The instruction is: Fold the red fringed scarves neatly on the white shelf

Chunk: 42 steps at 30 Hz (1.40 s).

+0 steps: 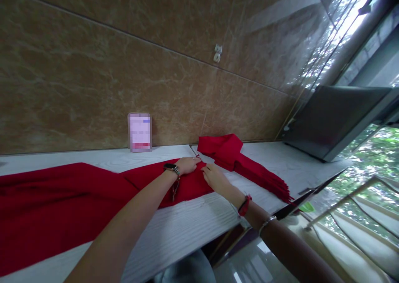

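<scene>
A long red scarf stretches across the white countertop from the left edge of the head view to its middle, with some creases in it. At its right end, my left hand pinches the far corner, where a small red bit sticks up past the fingertips. Just to the right, my right hand has its fingers bent onto the same end edge, the thumb side partly hidden. Beyond my right hand lies a second red scarf, folded over itself, its fringed end pointing toward the counter's front edge.
A phone-like panel, blurred out, leans on the brown marbled wall. Behind the folded scarf, a white socket is on the wall. A dark grey appliance stands at the counter's right end, near a window. Below is a rounded seat.
</scene>
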Each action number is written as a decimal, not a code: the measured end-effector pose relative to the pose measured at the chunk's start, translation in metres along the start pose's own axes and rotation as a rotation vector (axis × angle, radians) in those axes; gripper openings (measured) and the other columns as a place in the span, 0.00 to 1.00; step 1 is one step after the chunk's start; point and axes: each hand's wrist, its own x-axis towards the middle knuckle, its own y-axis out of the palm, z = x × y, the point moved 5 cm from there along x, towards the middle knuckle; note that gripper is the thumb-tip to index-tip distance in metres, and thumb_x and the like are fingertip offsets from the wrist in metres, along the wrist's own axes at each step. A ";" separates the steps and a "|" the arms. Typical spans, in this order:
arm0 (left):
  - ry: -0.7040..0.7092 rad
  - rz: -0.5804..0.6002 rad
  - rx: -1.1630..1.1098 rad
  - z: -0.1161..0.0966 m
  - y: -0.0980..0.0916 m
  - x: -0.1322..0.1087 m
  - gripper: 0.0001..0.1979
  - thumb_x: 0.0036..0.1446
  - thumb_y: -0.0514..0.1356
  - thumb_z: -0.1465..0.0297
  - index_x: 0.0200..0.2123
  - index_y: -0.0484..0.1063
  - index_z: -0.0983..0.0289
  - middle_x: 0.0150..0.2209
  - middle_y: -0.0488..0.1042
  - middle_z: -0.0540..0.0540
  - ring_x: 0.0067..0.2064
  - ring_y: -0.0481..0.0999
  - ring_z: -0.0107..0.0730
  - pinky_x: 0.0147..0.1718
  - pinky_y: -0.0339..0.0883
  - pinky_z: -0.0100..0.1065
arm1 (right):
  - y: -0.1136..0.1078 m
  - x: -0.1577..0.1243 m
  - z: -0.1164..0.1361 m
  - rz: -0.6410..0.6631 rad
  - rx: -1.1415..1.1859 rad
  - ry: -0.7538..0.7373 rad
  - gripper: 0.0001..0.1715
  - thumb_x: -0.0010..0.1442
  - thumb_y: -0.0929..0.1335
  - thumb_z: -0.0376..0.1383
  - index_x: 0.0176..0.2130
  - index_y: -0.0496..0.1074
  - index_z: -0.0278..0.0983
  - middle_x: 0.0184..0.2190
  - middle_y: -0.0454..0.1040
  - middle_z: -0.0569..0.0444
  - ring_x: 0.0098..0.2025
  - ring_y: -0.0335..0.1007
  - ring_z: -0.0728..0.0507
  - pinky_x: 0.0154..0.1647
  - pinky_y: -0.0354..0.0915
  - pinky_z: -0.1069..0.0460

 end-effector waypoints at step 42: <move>-0.013 -0.124 0.038 -0.004 0.002 -0.018 0.21 0.57 0.46 0.72 0.53 0.66 0.61 0.57 0.63 0.54 0.58 0.59 0.34 0.57 0.51 0.37 | -0.011 0.020 -0.027 0.143 0.148 0.085 0.18 0.51 0.63 0.25 0.42 0.71 0.29 0.41 0.73 0.43 0.44 0.68 0.42 0.46 0.61 0.52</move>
